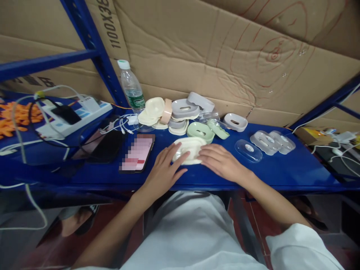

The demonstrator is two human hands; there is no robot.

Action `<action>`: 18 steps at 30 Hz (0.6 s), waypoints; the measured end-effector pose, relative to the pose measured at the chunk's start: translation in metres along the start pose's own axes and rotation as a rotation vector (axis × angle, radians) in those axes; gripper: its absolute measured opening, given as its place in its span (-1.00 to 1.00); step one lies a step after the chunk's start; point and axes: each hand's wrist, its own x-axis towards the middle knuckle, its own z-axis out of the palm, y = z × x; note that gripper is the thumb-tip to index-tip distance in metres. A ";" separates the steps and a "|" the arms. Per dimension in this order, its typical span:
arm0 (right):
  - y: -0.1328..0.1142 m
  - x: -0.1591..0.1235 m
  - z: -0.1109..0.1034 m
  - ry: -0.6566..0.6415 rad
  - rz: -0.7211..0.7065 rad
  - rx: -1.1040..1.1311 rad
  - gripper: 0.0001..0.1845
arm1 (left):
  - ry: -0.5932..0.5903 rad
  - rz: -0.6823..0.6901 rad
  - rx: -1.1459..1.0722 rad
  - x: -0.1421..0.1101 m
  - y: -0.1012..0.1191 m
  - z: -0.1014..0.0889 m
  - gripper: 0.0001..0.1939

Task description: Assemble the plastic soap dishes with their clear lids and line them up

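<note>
A cream oval soap dish (194, 144) lies in front of me near the table's front edge, with a glossy, clear-looking surface on its left part. Spread and stretched, the fingers of my left hand (166, 165) rest over the dish's left end, thumb apart. My right hand (221, 160) has its fingers together on the dish's right rim; its thumb is hidden. Just behind stands a green soap dish (200, 131), with a green wavy piece (221, 130) leaning beside it. Grey dish parts (184, 108) and cream pieces (154, 107) are piled farther back.
Right of my hands lie a clear lid (248, 151) and grey dishes under clear covers (266, 142). A grey dish (235, 122) stands behind. To the left are a phone (139, 152), a bottle (131, 90), cables and a power strip (75, 118). Cardboard (191, 48) closes the back.
</note>
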 end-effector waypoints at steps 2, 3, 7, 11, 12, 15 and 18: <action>-0.003 -0.004 -0.003 -0.016 -0.046 -0.014 -0.70 | -0.128 0.035 0.000 0.001 -0.003 0.001 -0.51; 0.005 -0.007 -0.005 -0.009 -0.030 -0.047 -0.71 | -0.173 0.040 -0.002 0.001 -0.004 0.002 -0.52; 0.087 -0.025 -0.015 0.026 0.390 -0.293 -0.61 | -0.225 0.034 -0.018 0.002 -0.006 0.001 -0.53; 0.169 -0.040 -0.012 -0.174 0.790 -0.453 -0.56 | -0.246 -0.023 -0.076 0.002 -0.005 -0.001 -0.60; 0.181 -0.043 -0.010 -0.203 0.820 -0.455 -0.59 | -0.258 -0.039 -0.091 0.001 -0.006 -0.002 -0.63; 0.192 -0.048 -0.007 -0.206 0.859 -0.454 -0.67 | -0.267 -0.061 -0.126 0.000 -0.007 -0.002 -0.75; 0.168 -0.056 -0.015 -0.112 0.880 -0.479 -0.61 | -0.234 -0.071 -0.175 -0.001 -0.008 -0.003 -0.71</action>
